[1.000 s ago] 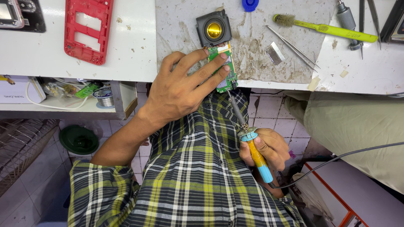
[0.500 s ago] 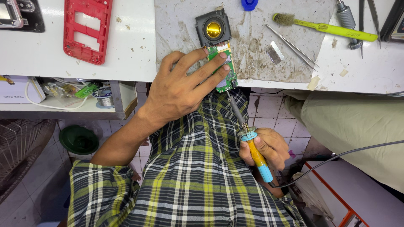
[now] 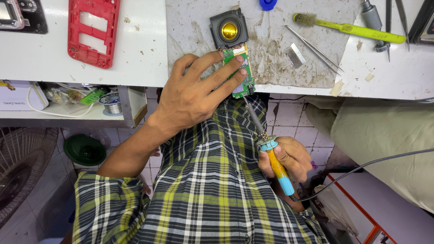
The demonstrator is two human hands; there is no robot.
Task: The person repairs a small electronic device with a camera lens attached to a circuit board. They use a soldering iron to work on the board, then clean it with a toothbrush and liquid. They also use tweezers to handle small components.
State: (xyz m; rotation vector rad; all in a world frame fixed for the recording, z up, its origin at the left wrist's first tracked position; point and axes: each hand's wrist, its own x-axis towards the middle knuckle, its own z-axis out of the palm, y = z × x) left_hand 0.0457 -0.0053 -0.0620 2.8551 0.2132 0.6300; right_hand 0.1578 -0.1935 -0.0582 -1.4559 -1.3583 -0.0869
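Circuit board [image 3: 241, 72] — pinned under left hand [image 3: 194, 92]; right hand [image 3: 289, 158] grips soldering iron [image 3: 271, 153] just beside it.

A white bench [image 3: 90, 68] runs across the top, with a worn grey mat [image 3: 271, 49] laid over its middle. Under its left end hangs an open shelf [image 3: 68, 113]. Beneath the bench the wall is pale square tile [image 3: 294, 122] with dark grout. At the lower left a fan's wire guard [image 3: 22, 171] stands on a light tiled floor [image 3: 54, 203]. The light is even and bright.
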